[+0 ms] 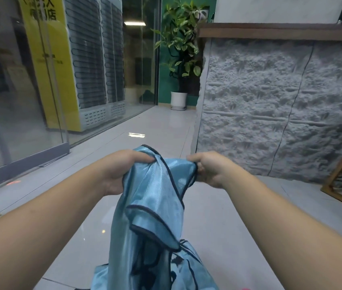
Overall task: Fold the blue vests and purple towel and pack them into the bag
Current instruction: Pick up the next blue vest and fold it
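Upper left of frame: a yellow cabinet [49,65] stands behind glass; a potted plant [179,51] stands at upper centre; a textured grey wall [281,105] fills the right.

Centre left: the left hand [119,170] grips the top edge of a blue vest [151,206], fingers curled into bunched cloth. Centre right: the right hand [209,170] pinches the dark-trimmed edge opposite. The vest hangs between them over the tiled floor [124,130]. More blue fabric [165,273] lies heaped at lower centre, touching the hanging vest.

Bag and purple towel: not in view.

Risk, as judged: the vest is twisted and doubled, so a fold begun now would set crooked. The slippery fabric may slide from the narrow right-hand pinch.
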`<state>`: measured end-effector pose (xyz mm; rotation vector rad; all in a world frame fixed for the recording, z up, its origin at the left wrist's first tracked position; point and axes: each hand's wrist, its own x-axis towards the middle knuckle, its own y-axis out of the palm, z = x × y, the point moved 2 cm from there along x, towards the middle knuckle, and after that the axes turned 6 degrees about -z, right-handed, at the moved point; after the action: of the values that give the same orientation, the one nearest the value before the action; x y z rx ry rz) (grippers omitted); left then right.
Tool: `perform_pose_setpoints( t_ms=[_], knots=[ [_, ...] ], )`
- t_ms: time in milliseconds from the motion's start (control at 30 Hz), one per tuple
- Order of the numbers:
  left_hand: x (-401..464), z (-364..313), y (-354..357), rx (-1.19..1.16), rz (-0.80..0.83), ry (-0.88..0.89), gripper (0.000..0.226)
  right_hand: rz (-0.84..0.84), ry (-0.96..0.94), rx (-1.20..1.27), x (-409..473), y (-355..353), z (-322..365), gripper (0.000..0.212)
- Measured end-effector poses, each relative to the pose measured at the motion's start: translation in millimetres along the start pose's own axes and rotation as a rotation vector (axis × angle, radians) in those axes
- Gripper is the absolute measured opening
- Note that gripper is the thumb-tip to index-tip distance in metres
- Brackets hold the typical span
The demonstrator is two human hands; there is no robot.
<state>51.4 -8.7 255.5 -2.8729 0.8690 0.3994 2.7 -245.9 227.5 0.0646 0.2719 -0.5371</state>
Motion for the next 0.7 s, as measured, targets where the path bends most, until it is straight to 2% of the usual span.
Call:
perform_pose_setpoints(
  t_ms=[133, 233, 267, 333, 367, 400, 500, 600, 700],
  knots=[
    [5.5, -4.6, -3.5, -0.041, -0.064, -0.001, 0.021, 0.125, 0.222, -0.338, -4.1, -1.2, -32.5, 0.076],
    [10.2, -3.3, -3.5, -0.061, -0.103, -0.009, 0.020, 0.443, 0.318, -0.383, -7.5, -1.6, -49.1, 0.098],
    [10.8, -2.6, -2.7, -0.068, -0.110, -0.011, 0.019, 0.531, 0.296, -0.361, -8.1, -1.6, -51.8, 0.092],
    [10.8, -1.6, -1.4, -0.087, -0.115, -0.010, 0.019, 0.615, 0.209, -0.348, -10.2, -1.2, -50.9, 0.054],
    [10.8, -0.9, -1.8, -0.098, -0.114, -0.010, 0.019, 0.604, 0.164, -0.349, -8.8, -2.3, -48.7, 0.031],
    [10.7, -0.2, -3.1, -0.104, -0.107, -0.010, 0.019, 0.564, 0.123, -0.347, -6.9, -3.9, -44.5, 0.017],
    [10.1, 3.6, -8.3, -0.090, -0.045, -0.030, 0.026, 0.309, -0.014, -0.236, 2.0, -12.6, -20.9, 0.016],
    [8.6, 9.5, -9.7, -0.070, 0.033, -0.072, 0.038, 0.005, -0.192, 0.115, 4.5, -20.7, 9.5, 0.020],
    [7.3, 13.7, -8.1, -0.106, 0.112, -0.092, 0.049, -0.185, -0.322, 0.376, 1.3, -21.1, 28.2, 0.022]
  ],
)
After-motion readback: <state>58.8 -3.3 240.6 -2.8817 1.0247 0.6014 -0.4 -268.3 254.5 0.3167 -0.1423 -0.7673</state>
